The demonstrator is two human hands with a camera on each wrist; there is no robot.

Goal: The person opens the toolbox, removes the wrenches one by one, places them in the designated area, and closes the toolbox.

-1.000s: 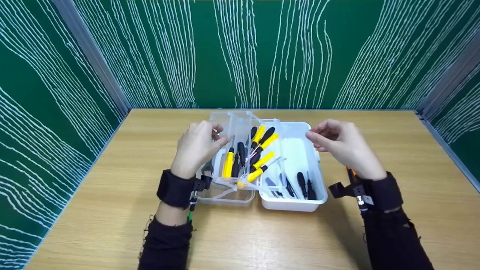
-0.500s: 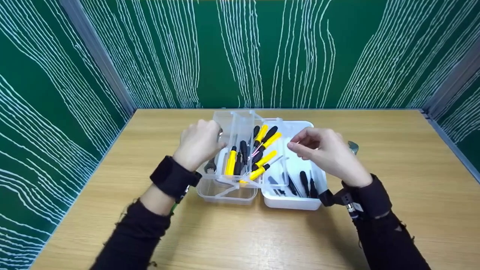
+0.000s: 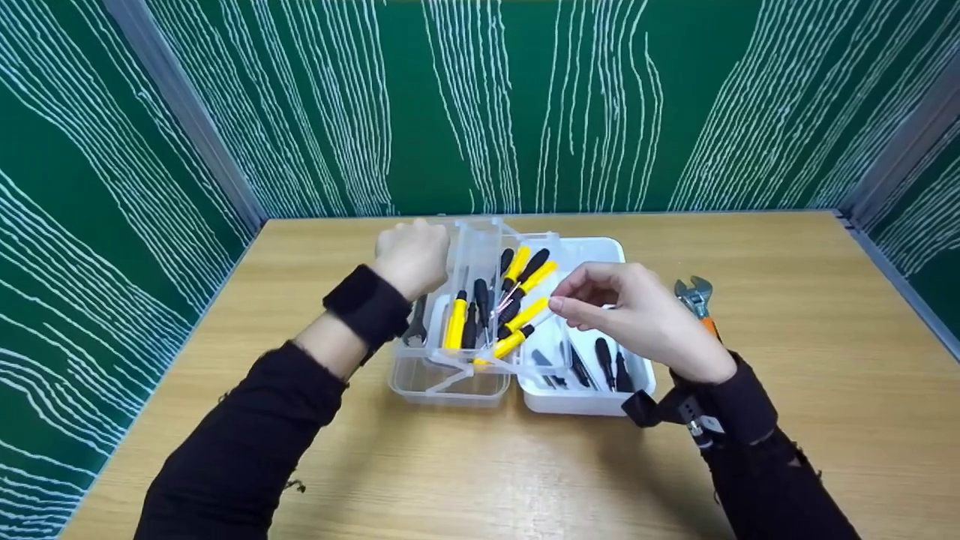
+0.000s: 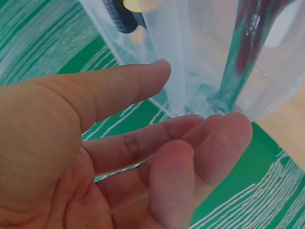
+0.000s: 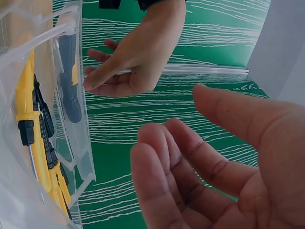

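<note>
My left hand [image 3: 412,259] is at the far left end of a clear tray [image 3: 471,251] of an opened plastic toolbox. In the left wrist view its fingertips [image 4: 240,129] come right up to the tray wall, thumb held apart, nothing in the grasp. A dark wrench [image 3: 415,330] lies inside that tray. My right hand [image 3: 637,319] hovers over the toolbox's white base [image 3: 585,403], thumb and fingers loosely bent; the right wrist view shows space between them. Several yellow-and-black screwdrivers [image 3: 455,324] lie in the trays, near the right fingertips too.
Black-handled screwdrivers [image 3: 603,358] lie in the white base. To the right, an adjustable wrench [image 3: 696,295] with an orange handle rests on the wooden table [image 3: 480,472]. The clear lid [image 3: 450,390] spreads out on the left. Green walls with white lines stand behind and beside.
My right hand has moved left over the white base, uncovering the adjustable wrench. My left hand has shifted slightly up and right, its forearm swinging outward. The toolbox stays put.
</note>
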